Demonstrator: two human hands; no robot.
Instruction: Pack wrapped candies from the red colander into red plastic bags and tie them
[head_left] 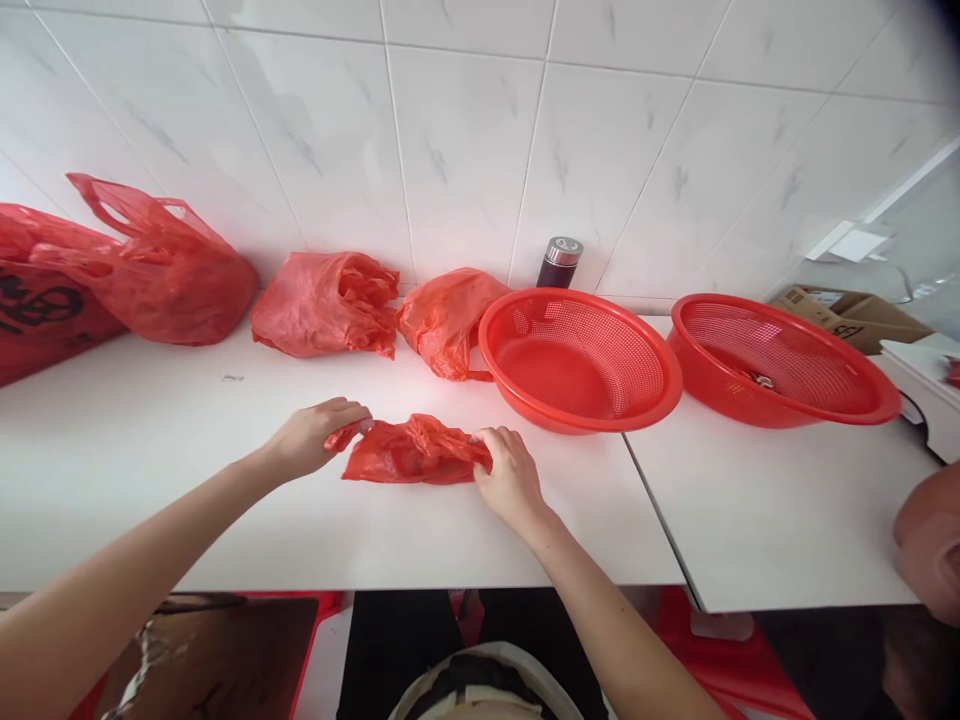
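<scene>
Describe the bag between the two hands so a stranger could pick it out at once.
Find the white table along the tiled wall, then the row of red bags at its back. In front of them, between the left hand and the right hand, lies a small red bag. Unlike those behind, it lies low and flat, and it alone is held.

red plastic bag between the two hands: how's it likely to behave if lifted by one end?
The red plastic bag would probably flop and sag: its film looks thin and crumpled. Any contents may shift, as its middle bulges loosely. It seems unlikely to roll, lying low and spread out on the white table.
</scene>
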